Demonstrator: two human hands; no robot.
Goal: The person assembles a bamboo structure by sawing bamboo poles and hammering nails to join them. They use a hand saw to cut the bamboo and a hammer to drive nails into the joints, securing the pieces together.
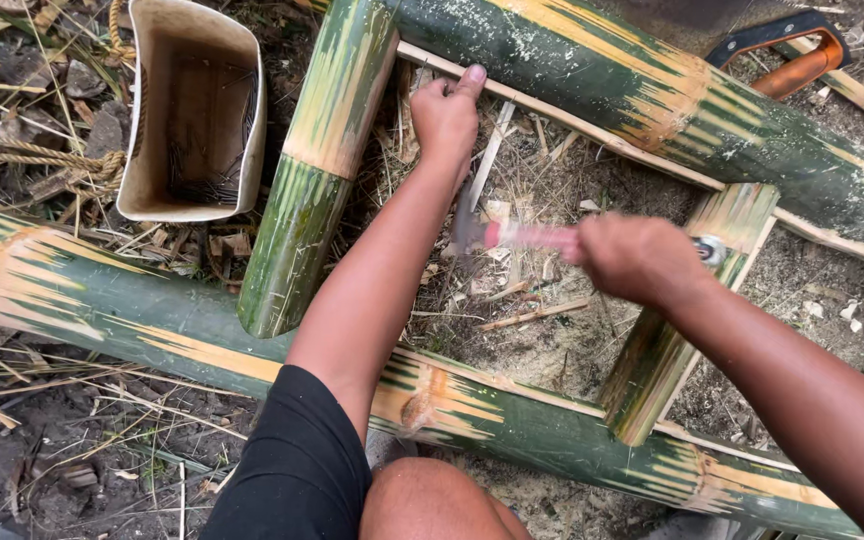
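While fingers [642, 262] grip hammer [512, 236], blurred

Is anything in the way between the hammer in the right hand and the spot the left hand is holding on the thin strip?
Nothing visible. The right hand holds the blurred hammer over bare, chip-strewn ground; the left hand pinches the thin strip beside the upper bamboo pole.

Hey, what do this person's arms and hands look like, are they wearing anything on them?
Both arms are bare, with no sleeves showing. The left hand and the right hand have no gloves, and no rings, watch or bracelets show. The only clothing in view is black shorts at the bottom of the frame.
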